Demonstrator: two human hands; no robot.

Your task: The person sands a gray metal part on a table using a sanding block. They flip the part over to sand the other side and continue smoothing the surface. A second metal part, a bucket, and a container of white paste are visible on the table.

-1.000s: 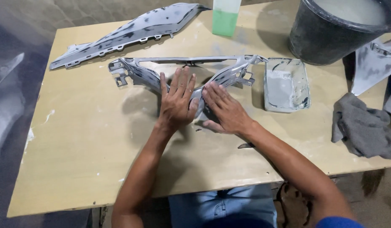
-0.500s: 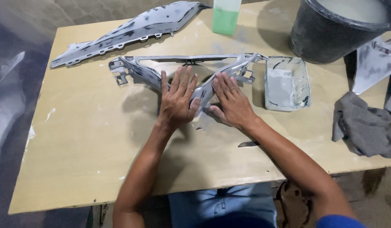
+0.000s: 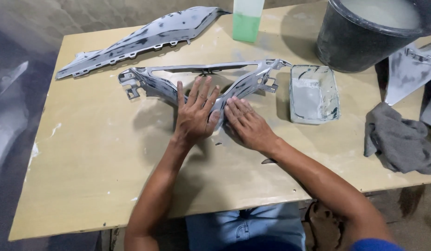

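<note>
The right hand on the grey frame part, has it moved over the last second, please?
Yes. The right hand slid up the grey frame part toward the tray, then came back down beside the left hand.

You're in a small body-repair/paint-prep workshop: grey primed plastic fairing panels (image 3: 141, 37) lie at the far edge of a paint-stained plywood worktop (image 3: 85, 153), w/ a putty-smeared tray (image 3: 314, 94) nr the right edge, a black bucket (image 3: 359, 39) at the far right corner, a grey rag (image 3: 399, 139), bare concrete floor (image 3: 34, 23) beyond.
</note>
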